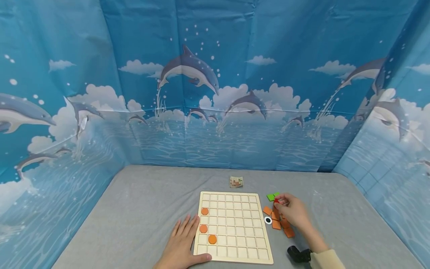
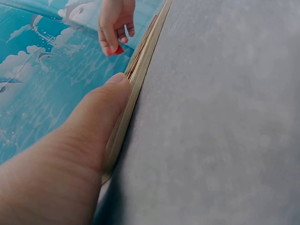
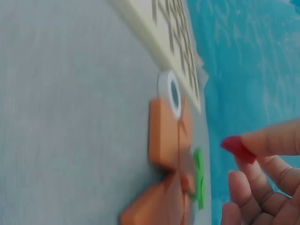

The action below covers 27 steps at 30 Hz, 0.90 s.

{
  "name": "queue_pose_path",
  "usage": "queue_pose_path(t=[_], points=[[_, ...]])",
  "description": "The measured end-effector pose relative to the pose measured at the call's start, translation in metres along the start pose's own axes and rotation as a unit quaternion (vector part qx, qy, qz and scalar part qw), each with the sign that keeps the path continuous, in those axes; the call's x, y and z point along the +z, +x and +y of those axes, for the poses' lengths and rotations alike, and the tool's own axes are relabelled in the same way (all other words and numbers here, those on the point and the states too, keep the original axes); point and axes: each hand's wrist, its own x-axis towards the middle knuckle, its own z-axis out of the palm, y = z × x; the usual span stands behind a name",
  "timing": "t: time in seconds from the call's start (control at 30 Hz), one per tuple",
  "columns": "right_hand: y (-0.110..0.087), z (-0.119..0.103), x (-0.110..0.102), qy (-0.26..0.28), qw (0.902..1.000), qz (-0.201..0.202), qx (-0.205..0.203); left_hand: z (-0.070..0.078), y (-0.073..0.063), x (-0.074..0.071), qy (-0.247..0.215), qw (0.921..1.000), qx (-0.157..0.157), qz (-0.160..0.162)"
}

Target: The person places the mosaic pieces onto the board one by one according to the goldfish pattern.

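Observation:
My left hand (image 1: 183,239) lies with fingers straight along the left edge of a pale wooden grid board (image 1: 240,231), its thumb over the front left corner. The left wrist view shows the thumb (image 2: 101,103) against the board's side. Three orange round pieces (image 1: 212,239) sit in cells on the board's left part. To the right of the board, my right hand (image 1: 297,213) pinches a small red piece (image 3: 238,147) between thumb and finger, above the loose tiles. The red piece's full shape is partly hidden by the fingertips.
Several orange tiles (image 1: 276,224) lie in a pile right of the board. Beside them are a white round piece with a black centre (image 1: 267,220) and green tiles (image 1: 270,197). A small patterned card (image 1: 236,182) lies behind the board on the grey cloth (image 1: 151,201). A dolphin-print curtain (image 1: 208,145) surrounds the table.

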Motion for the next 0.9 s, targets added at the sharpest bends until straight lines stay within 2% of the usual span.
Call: queue_pose_path(t=[0.23, 0.5, 0.9], points=[[-0.003, -0.017, 0.008, 0.052, 0.9980, -0.032, -0.018, -0.001, 0.001, -0.001, 0.008, 0.9999, 0.004, 0.006], [-0.004, -0.032, 0.030, 0.099, 0.9923, -0.066, -0.035, 0.000, 0.000, -0.002, 0.006, 1.0000, 0.003, 0.004], [-0.010, -0.051, 0.059, 0.125, 0.9853, -0.100, -0.059, 0.001, -0.001, -0.002, 0.004, 1.0000, 0.003, 0.006]])
